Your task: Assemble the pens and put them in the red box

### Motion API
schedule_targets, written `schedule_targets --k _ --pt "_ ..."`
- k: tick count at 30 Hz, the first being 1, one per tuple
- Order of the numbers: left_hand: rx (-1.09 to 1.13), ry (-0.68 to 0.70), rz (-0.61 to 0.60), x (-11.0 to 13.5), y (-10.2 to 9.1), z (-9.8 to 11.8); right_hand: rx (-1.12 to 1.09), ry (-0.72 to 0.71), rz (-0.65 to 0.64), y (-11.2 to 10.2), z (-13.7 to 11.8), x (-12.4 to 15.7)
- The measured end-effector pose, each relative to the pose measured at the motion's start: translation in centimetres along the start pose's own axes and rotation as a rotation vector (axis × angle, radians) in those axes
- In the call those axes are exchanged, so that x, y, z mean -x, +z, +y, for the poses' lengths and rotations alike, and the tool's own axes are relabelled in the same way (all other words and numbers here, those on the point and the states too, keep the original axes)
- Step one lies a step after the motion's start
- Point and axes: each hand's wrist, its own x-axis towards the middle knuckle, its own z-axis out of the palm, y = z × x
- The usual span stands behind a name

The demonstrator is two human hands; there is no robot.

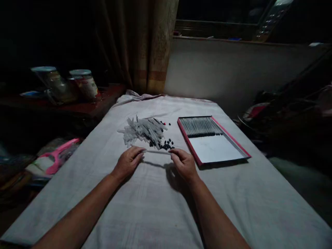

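Observation:
Between the fingertips of both hands, a thin clear plastic tube [157, 152], like a pen barrel, is held level above the white cloth. My left hand [129, 159] pinches its left end and my right hand [183, 163] its right end. Just beyond them lies a loose pile of similar tubes [142, 129]. Small black caps [167, 144] are scattered at the pile's right side, with a red one among them. To the right, a shallow red-edged box [190, 150] holds a row of clear tubes [198, 126] with black ends toward me. Its near part shows a bare white bottom.
A white cloth [140, 214] covers the table. At the left, lidded jars [86, 86] stand on a dark red surface, with a pink plastic item [58, 157] lower down. A curtain [145, 45] and a wall [207, 69] are behind. Dark clutter lies at the right.

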Motion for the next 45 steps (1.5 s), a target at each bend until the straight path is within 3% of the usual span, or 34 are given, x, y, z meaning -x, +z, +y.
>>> schedule_targets --k 4,9,11,18,22,24,26,27,29,31,32,36,45 --pt "0.001 0.032 -0.019 0.1 -0.2 0.4 0.014 0.008 -0.061 0.0 -0.3 -0.2" --pt "0.002 0.112 -0.111 0.2 -0.4 1.5 0.056 0.108 -0.469 -0.8 -1.1 -0.3" --pt "0.006 0.128 -0.144 0.3 -0.5 1.7 0.109 0.138 -0.570 -1.1 -1.4 -0.3" --pt "0.031 0.171 -0.202 0.4 -0.8 1.5 0.185 0.088 -0.604 -0.6 -1.8 -0.4" --pt "0.077 0.123 -0.225 0.4 -0.7 1.4 0.226 0.097 -0.592 -0.6 -2.7 -0.2" --pt "0.128 0.055 -0.205 0.4 -0.5 1.1 0.266 0.074 -0.562 -1.4 -2.8 -0.4" --pt "0.191 -0.062 -0.143 0.4 -0.2 0.6 0.285 0.050 -0.439 -3.1 -2.1 -1.3" --pt "0.223 -0.127 -0.112 0.3 0.0 0.4 0.283 0.051 -0.328 -4.4 -1.5 -2.0" --pt "0.287 -0.242 -0.076 0.2 0.2 0.0 0.287 0.113 0.025 -7.7 0.5 -4.2" --pt "0.339 -0.336 -0.053 0.0 0.3 -0.2 0.382 0.244 0.328 -11.3 2.8 -6.8" --pt "0.364 -0.382 -0.039 -0.1 0.4 -0.2 0.461 0.335 0.405 -12.9 4.0 -8.1" --pt "0.442 -0.523 -0.004 -0.3 0.4 0.2 0.801 0.691 0.419 -16.7 7.7 -12.4" --pt "0.363 -0.508 0.004 -0.5 0.2 0.4 0.940 0.795 0.327 -15.5 12.5 -16.2"
